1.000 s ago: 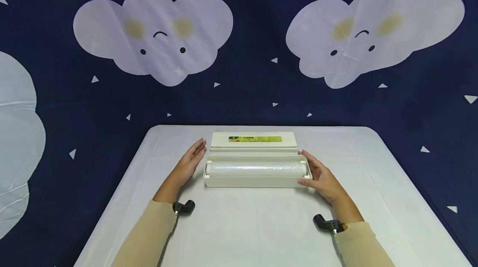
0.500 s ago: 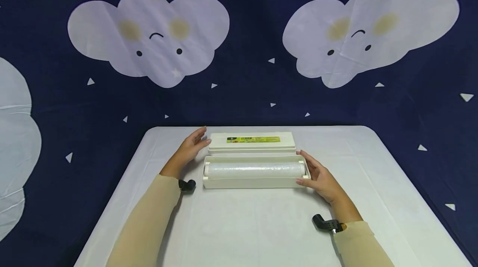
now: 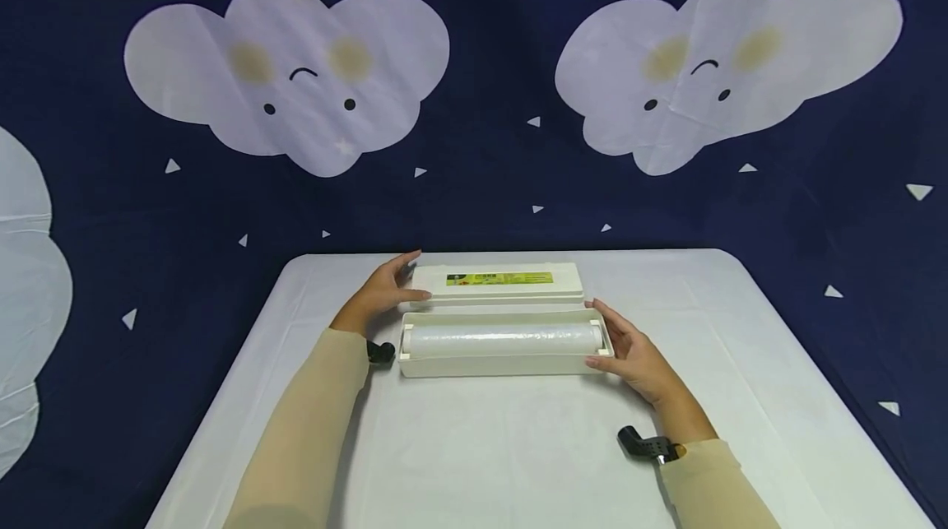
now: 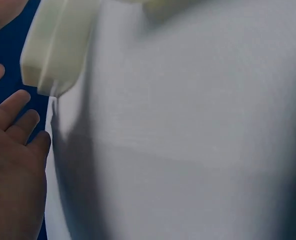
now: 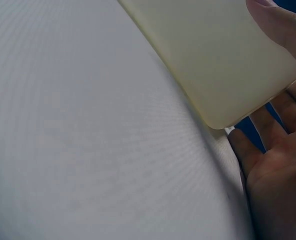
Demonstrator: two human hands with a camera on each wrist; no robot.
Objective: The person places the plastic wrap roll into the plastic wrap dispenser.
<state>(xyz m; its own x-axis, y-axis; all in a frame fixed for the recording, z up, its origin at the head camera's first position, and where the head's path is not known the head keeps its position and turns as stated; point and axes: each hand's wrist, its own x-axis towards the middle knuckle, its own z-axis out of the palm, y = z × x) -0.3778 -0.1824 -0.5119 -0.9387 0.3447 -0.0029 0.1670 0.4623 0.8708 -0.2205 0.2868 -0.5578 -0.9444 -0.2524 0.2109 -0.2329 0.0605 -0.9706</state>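
Observation:
A long cream-white cling film box point(image 3: 504, 365) stands without its lid on the table, a roll of cling film point(image 3: 504, 339) lying lengthwise inside. My right hand point(image 3: 638, 363) holds the box's right end, thumb on the front wall and fingers behind the corner. The right wrist view shows that thumb over the box wall point(image 5: 238, 60). Behind the box lies its lid point(image 3: 511, 293), with a yellow-green label point(image 3: 499, 279) on top. My left hand point(image 3: 379, 292) is spread around the lid's left end, thumb at the front edge. In the left wrist view its fingers point(image 4: 18, 120) are extended beside the lid's end.
A white cloth covers the table point(image 3: 504, 447). Its far edge meets a dark blue backdrop point(image 3: 474, 183) printed with clouds and small triangles. Black wrist cameras sit on both wrists, the left one point(image 3: 381, 353) close to the box's left end.
My left hand has moved forward and right, from beside the box's left end to the lid's left end. The right hand keeps its place on the box.

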